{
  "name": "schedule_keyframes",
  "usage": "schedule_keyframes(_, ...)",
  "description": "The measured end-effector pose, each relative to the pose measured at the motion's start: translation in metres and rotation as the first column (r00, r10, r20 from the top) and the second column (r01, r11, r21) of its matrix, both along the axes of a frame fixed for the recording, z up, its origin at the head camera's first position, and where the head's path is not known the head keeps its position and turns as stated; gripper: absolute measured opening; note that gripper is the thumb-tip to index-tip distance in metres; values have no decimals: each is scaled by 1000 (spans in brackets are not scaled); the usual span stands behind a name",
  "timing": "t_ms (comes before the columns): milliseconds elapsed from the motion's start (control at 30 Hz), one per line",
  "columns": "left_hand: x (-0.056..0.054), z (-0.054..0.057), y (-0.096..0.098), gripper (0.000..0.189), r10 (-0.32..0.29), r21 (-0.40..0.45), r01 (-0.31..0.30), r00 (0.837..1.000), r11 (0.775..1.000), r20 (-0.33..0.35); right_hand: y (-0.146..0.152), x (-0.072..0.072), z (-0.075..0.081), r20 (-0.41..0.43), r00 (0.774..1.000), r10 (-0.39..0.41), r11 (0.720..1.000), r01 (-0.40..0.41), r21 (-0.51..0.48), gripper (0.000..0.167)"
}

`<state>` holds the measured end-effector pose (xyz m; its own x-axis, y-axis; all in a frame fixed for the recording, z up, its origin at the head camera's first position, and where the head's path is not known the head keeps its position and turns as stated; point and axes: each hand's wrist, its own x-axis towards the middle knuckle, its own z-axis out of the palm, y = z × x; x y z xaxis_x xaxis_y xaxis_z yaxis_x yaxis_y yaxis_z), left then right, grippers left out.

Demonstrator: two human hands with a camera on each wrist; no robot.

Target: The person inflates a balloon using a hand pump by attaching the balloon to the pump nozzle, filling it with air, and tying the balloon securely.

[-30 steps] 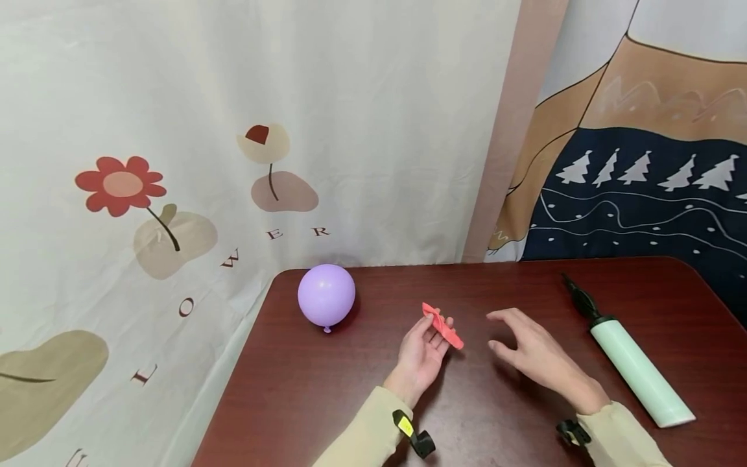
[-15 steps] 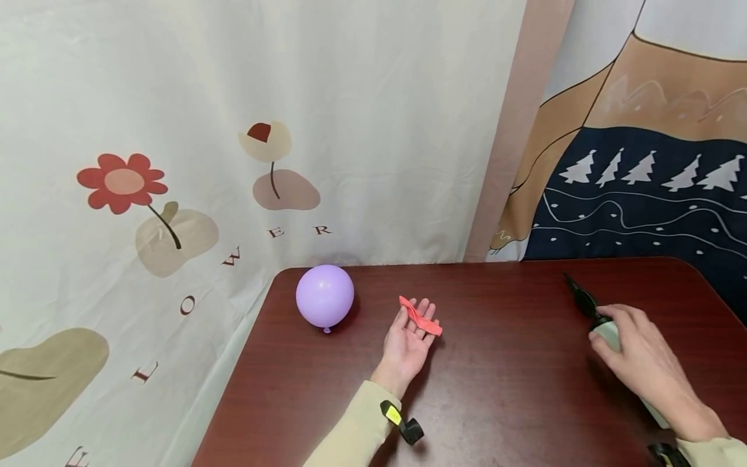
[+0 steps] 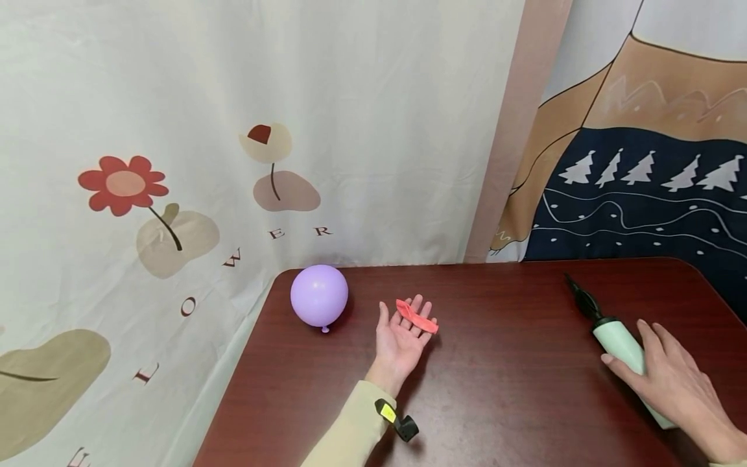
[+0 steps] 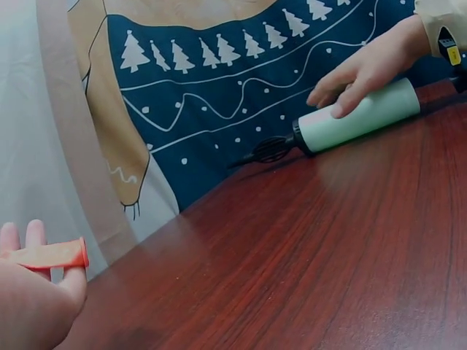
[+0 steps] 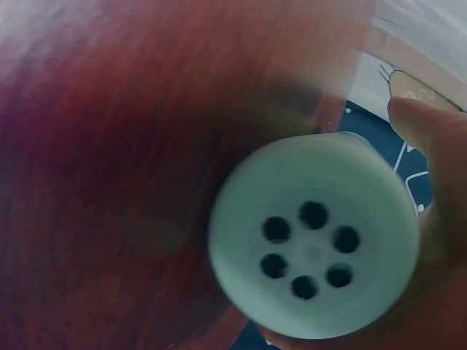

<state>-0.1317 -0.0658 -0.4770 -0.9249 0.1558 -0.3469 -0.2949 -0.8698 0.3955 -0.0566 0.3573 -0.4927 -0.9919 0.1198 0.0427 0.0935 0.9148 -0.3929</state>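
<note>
My left hand (image 3: 399,340) is palm up with fingers spread and thumb held away. Across its fingers lies a limp, uninflated coral-red balloon (image 3: 417,316); the left wrist view shows the rolled rim of this balloon (image 4: 82,253). Over at the right, my right hand (image 3: 671,373) rests over the pale green barrel of a balloon hand pump (image 3: 620,344), its thumb and fingers extended toward the nozzle end. The pump lies on its side, its black tip pointing to the back. In the right wrist view the holed round end of the pump (image 5: 365,182) faces the camera, near the hand's thumb (image 5: 419,120).
An inflated purple balloon (image 3: 319,295), knotted at its neck, sits at the table's back left corner. The dark red wooden table (image 3: 502,389) meets a printed curtain (image 3: 379,130) along its back edge.
My right hand has moved right to the pump and slid back along its barrel. My left hand has shifted left, its thumb lifting off the red balloon. The purple balloon has shifted slightly left.
</note>
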Motion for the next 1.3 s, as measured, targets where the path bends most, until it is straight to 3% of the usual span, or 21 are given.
schedule_keyframes(267, -2, 1, -1, 56, -15, -44, 13, 999, 999, -46, 2, 1, -9, 83, 994, -76, 997, 74, 27, 113)
schedule_keyframes(500, -1, 3, -2, 63, -17, -5, 17, 997, 1000, -72, 1, 0, -9, 93, 989, -111, 992, 105, 63, 105)
schedule_keyframes(633, -1, 5, -3, 60, 6, 57, -3, 999, 998, -49, 3, 1, -7, 115, 990, -77, 996, 72, 50, 91)
schedule_keyframes(833, 0, 8, -2, 53, 40, 78, -37, 998, 996, -43, 8, 0, -4, 242, 970, -16, 1000, 18, -6, 72)
schedule_keyframes(933, 0, 9, -3, 53, 32, 54, -29, 998, 998, -60, 8, -1, -1, 272, 962, -17, 1000, 22, -18, 74)
schedule_keyframes(1100, 0, 11, -3, 54, 31, 20, -29, 996, 999, -84, 4, -1, 8, 252, 968, -8, 999, 18, -40, 85)
schedule_keyframes(1300, -2, 14, -3, 53, 36, 14, -35, 995, 999, -96, -13, 1, 23, 283, 957, 66, 995, -41, -95, 96)
